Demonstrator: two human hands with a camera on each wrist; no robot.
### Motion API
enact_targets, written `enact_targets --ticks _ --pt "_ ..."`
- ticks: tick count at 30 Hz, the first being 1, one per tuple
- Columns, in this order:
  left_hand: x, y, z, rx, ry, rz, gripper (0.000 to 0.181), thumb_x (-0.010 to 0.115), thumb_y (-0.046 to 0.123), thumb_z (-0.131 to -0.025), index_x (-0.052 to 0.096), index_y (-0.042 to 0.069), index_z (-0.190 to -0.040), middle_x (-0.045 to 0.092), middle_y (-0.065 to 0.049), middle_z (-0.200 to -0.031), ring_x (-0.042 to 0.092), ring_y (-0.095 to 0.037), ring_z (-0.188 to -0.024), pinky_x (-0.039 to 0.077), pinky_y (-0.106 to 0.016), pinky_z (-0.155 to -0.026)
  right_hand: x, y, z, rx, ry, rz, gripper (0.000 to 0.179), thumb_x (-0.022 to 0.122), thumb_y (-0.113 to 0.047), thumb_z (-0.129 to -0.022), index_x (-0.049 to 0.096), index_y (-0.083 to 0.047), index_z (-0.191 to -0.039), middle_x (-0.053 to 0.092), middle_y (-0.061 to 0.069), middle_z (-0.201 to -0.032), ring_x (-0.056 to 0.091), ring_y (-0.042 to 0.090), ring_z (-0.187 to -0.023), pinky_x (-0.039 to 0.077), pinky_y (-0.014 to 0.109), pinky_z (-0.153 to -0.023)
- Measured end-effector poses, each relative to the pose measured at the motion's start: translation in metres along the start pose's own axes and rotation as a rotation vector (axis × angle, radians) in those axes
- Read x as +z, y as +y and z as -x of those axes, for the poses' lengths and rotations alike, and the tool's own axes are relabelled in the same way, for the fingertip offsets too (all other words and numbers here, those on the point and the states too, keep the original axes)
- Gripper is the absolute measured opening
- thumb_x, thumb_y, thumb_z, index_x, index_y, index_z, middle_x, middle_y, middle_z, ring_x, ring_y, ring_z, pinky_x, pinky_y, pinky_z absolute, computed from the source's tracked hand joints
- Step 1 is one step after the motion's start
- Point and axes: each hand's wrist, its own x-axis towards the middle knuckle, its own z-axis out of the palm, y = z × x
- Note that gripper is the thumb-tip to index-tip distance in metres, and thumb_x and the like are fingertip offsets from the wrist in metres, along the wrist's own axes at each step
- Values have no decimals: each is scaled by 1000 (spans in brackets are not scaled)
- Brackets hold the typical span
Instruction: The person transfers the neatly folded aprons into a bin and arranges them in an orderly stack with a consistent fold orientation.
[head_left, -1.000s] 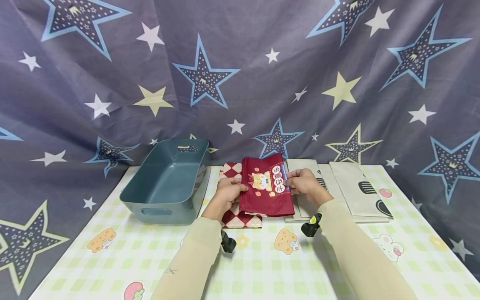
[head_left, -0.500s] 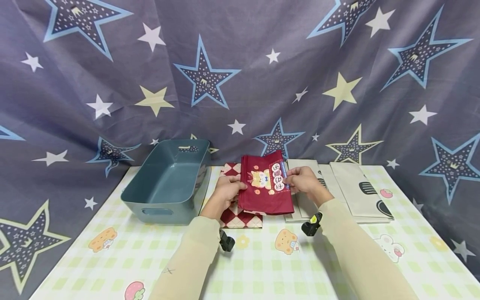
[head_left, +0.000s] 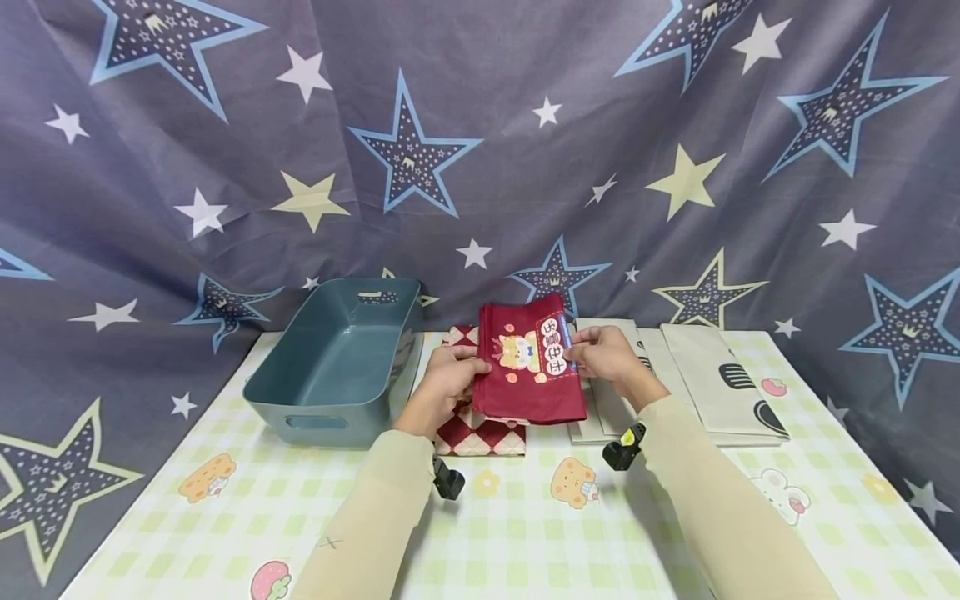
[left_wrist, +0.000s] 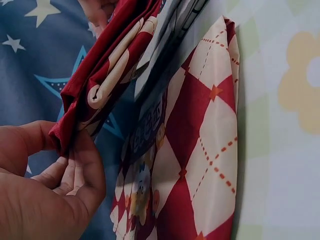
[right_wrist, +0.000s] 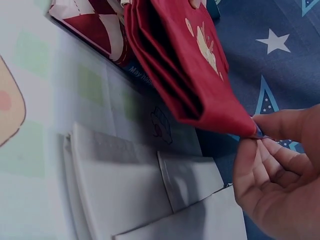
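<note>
A folded dark red cloth (head_left: 532,400) with a cartoon animal and white lettering is held up between both hands. My left hand (head_left: 447,379) pinches its left edge between thumb and fingers. On the other side my right hand (head_left: 606,360) pinches the right edge, by a blue strip. The left wrist view shows red-and-cream patterned layers (left_wrist: 110,80) folded on the cloth's underside. Several stacked folds show at its end in the right wrist view. Below it lies a folded red-and-cream diamond-patterned cloth (head_left: 480,437), partly hidden, apart from it in the left wrist view.
A blue-grey plastic bin (head_left: 318,417) stands at the left, its visible inside bare. Folded cream cloths (head_left: 697,367) with black prints lie at the right. A starry curtain (head_left: 480,167) hangs behind the table (head_left: 517,533), which has a green checked cover.
Both hands keep their pinch on the red cloth. It has shifted slightly left and up, and my left hand has moved a little leftward with it.
</note>
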Motion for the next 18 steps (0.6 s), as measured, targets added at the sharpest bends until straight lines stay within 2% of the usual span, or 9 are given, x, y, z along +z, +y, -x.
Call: enact_targets --ticks 6,14,18 --pt "-4 2 0 11 -10 -4 37 67 -1 -92 64 -3 -129 70 -19 -106 72 -18 -71 60 -32 -61 3 -4 2 -29 9 -11 32 63 -3 -95 58 10 -123 63 17 -106 66 18 -86 61 33 -77" --pt "-8 7 1 26 -11 3 42 67 -3 -90 63 -2 -132 69 -18 -108 67 -14 -67 53 -27 -53 7 -9 4 -45 3 -41 33 62 -1 -95 58 12 -125 62 18 -108 66 19 -86 61 33 -77" --pt "-10 12 2 41 2 -10 42 68 -3 -90 64 -2 -131 68 -19 -112 68 -15 -72 53 -28 -57 8 -11 3 -63 6 -46 32 61 0 -96 58 12 -125 63 19 -109 66 20 -87 61 31 -76"
